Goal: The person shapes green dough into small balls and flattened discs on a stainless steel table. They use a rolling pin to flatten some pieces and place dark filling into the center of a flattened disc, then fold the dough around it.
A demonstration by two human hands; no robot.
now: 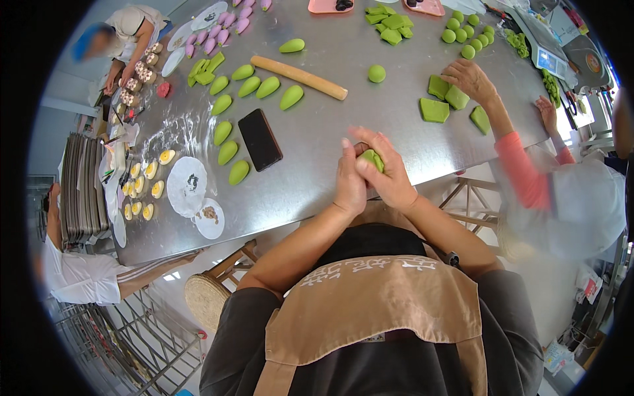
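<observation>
The head view looks from the wearer's own head, through the left of two side-by-side fisheye cameras, steeply down and a little forward upon the left hand and right hand, near its middle. It sits close enough that the apron looms large just below the hands, forearms between. Ahead of the hands the bench stretches to the top edge; its straight edges bow toward the dark, rounded rim.

Held dough: lime green on my feed
Rolling pin: plain tan
Egg-like pieces, left: white, yellow middles
</observation>
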